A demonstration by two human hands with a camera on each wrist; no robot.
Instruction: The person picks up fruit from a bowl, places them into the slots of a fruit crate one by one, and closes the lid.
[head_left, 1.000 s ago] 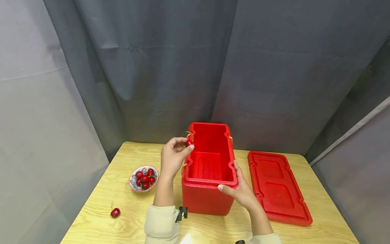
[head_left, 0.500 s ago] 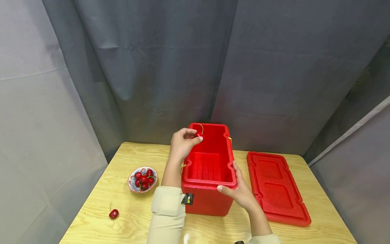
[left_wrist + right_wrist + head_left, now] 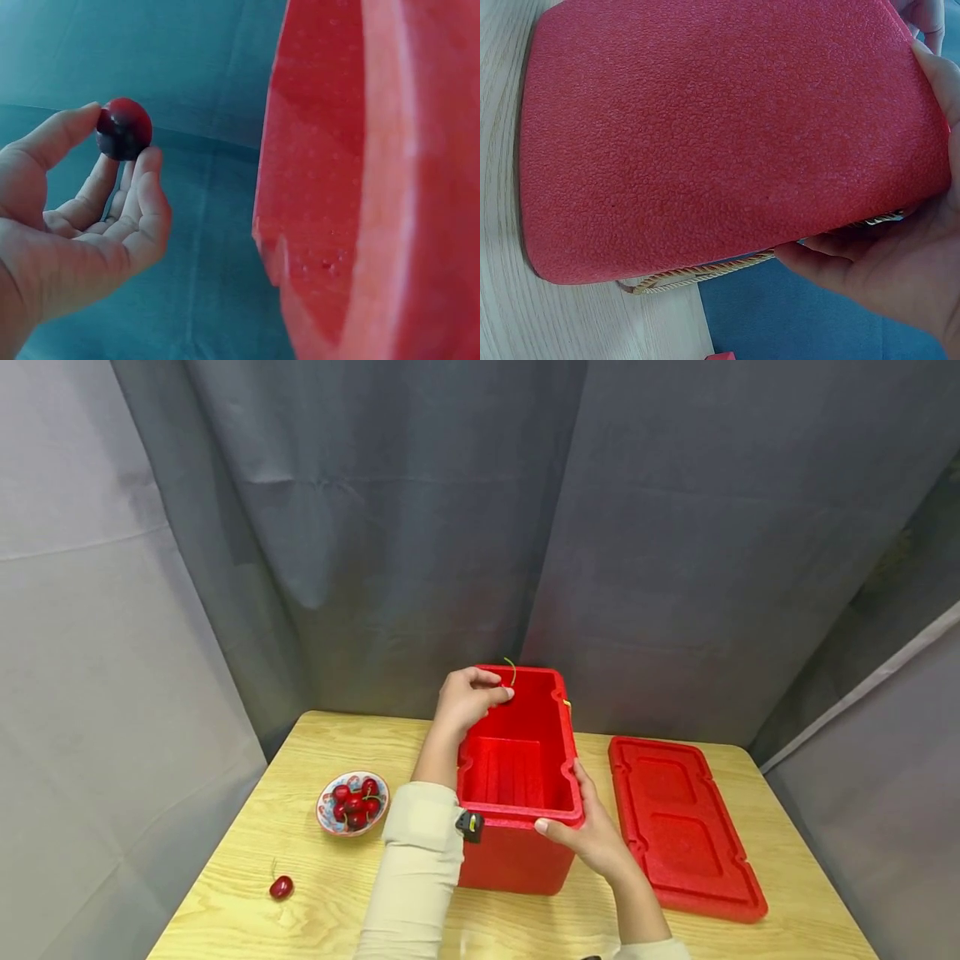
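Red and stemmed, a cherry (image 3: 124,129) — pinched thumb-to-fingers by the left hand (image 3: 467,697) — appears over the twelve-o'clock end of the open box (image 3: 517,864), which runs twelve to six, while the right hand (image 3: 596,839) grips its five-o'clock corner.

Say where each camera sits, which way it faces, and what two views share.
Head: on the head, facing forward and down at the table and red box; left hand, right hand and sleeves show.
Left wrist: on that wrist, facing the left hand, which pinches a cherry; red box in picture's right half.
Right wrist: on that wrist, facing the red box's outer wall; right hand grips it, left partly in the corner.
Head and left wrist share the pinched cherry.
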